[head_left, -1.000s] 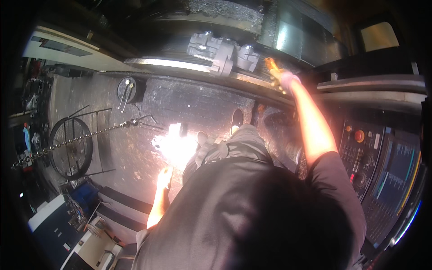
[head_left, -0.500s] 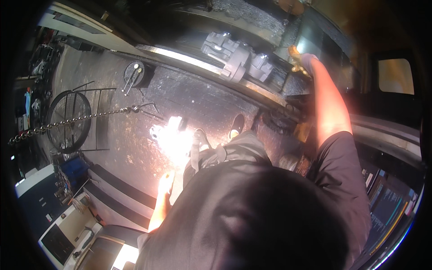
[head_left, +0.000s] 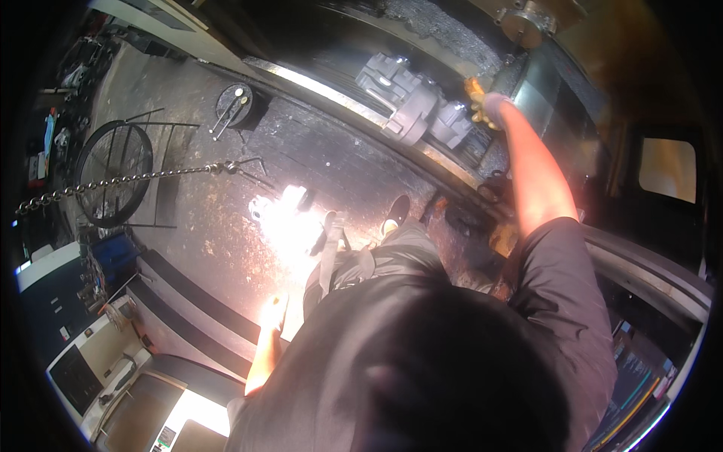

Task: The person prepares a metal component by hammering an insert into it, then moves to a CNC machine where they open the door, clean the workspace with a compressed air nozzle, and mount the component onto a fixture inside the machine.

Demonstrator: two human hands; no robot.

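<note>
My right hand point(head_left: 486, 107), in a yellow-orange stained glove, reaches into the machine's work area. Its fingers look stretched out, with nothing seen in them. Just left of it rests a grey metal casting point(head_left: 414, 105) with several bosses and cylinder-like lobes, on the machine's near ledge. My left hand point(head_left: 275, 309) hangs low by my left side, washed out by glare, so its fingers cannot be made out. Beyond it a metal part point(head_left: 290, 218) stands near the floor by my feet, mostly lost in bright light.
A hoist chain point(head_left: 128, 181) with hooks crosses the left side. Behind it stands a large black wheel-like ring point(head_left: 113, 173). A round-based stand point(head_left: 235, 105) is near the machine. Grey steps point(head_left: 188, 316) lie lower left, and a screen point(head_left: 633, 384) is lower right.
My right hand has shifted left, closer to the grey casting. The view has turned slightly, and a round metal fixture shows more at the top. My left hand stays low.
</note>
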